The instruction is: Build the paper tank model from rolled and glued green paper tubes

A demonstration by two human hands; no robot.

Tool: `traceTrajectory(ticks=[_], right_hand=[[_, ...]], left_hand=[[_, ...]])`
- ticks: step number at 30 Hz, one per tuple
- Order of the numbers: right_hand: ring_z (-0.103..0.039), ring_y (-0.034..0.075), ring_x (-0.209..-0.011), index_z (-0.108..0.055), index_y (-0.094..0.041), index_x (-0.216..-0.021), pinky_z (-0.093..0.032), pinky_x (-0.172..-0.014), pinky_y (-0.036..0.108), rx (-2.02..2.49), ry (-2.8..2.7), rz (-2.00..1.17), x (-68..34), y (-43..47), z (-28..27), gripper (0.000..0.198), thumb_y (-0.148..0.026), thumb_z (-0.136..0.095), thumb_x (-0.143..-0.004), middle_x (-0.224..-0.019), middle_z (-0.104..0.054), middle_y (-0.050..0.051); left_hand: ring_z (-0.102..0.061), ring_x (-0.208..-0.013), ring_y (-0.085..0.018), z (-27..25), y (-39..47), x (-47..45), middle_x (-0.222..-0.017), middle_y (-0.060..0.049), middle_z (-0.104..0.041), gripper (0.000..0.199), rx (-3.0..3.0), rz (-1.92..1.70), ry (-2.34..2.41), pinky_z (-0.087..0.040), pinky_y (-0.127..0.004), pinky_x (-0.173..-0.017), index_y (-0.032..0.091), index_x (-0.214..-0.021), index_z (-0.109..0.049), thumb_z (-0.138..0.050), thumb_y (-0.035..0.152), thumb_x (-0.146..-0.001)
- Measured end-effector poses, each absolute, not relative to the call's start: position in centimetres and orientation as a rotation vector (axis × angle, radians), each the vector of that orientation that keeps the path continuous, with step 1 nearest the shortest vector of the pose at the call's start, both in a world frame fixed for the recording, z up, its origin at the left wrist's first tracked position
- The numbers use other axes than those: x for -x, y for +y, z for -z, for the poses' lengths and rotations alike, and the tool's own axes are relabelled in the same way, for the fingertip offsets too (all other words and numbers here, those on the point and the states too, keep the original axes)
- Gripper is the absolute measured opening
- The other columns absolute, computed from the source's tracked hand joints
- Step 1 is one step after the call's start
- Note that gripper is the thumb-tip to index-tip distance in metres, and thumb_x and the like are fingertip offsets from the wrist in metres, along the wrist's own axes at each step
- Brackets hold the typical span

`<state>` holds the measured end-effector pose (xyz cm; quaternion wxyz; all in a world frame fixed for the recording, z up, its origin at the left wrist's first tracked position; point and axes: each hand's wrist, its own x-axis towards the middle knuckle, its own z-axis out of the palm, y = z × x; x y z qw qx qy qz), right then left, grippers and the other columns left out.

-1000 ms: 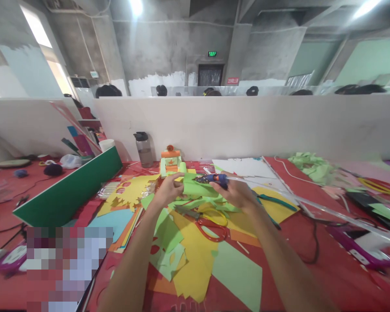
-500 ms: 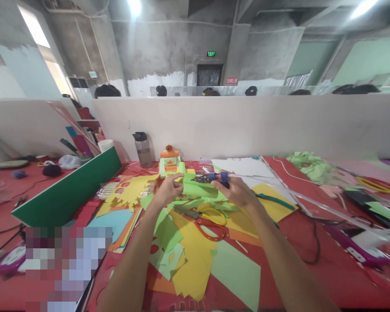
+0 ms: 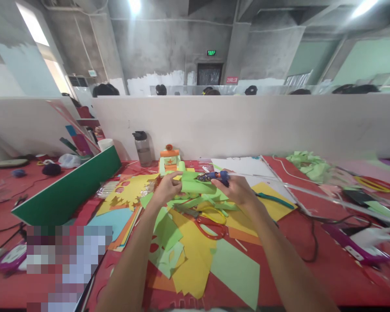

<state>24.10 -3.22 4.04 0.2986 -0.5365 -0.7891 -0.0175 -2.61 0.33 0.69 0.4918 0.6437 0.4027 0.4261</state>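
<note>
The left hand (image 3: 169, 190) pinches the near-left edge of a sheet of green paper (image 3: 196, 185), though the fingertips are partly hidden and their exact hold is hard to make out. The right hand (image 3: 236, 190) is closed around a blue glue gun (image 3: 218, 177), covering most of its handle and trigger. The gun's dark nozzle points left over the green paper, which sits between the two hands above a heap of scraps; whether the tip touches the sheet cannot be told. A pale stick (image 3: 256, 175) runs back from the gun, and where it ends is unclear.

The blades of the scissors (image 3: 211, 227) are partly buried under green strips, leaving yellow and red loops showing. Behind the right wrist, a tool with teal handles (image 3: 276, 199) is partly covered. A blocky blur masks the lower-left corner, and both forearms are cut off by the bottom edge.

The green paper is smooth, matte and bent into a soft curve. Yellow paper (image 3: 195, 264) with jagged, cut-out edges lies flat on the red table (image 3: 286, 281). Farther back stand a small orange-and-green paper model (image 3: 169, 161) and a see-through plastic bottle (image 3: 143, 151) with a black lid.
</note>
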Motion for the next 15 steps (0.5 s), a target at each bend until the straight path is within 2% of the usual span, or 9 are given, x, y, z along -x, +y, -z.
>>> traceTrajectory(ticks=[5,15], right_hand=[[-0.061,0.021,-0.067,-0.064,-0.021,-0.067,-0.036,-0.064,0.029,1.457,-2.098,0.038,-24.7,-3.1,-4.2,0.05,-0.056,-0.042,-0.095,-0.066,-0.066,0.005],[-0.064,0.023,-0.074,-0.067,-0.021,-0.075,-0.037,-0.065,0.028,1.482,-2.092,0.021,-24.3,-3.2,-4.2,0.045,-0.055,-0.043,-0.094,-0.075,-0.069,0.006]], left_hand=[[-0.067,-0.053,-0.017,-0.7,0.5,2.8,-0.056,0.005,-0.061,0.063,-1.536,-1.053,0.99,-0.044,-0.019,-0.048,0.012,-0.13,-0.055,-0.074,0.022,-0.07],[-0.067,-0.052,-0.016,-0.6,0.4,2.4,-0.054,0.006,-0.059,0.063,-1.536,-1.023,0.974,-0.045,-0.019,-0.049,0.012,-0.13,-0.055,-0.072,0.02,-0.07]])
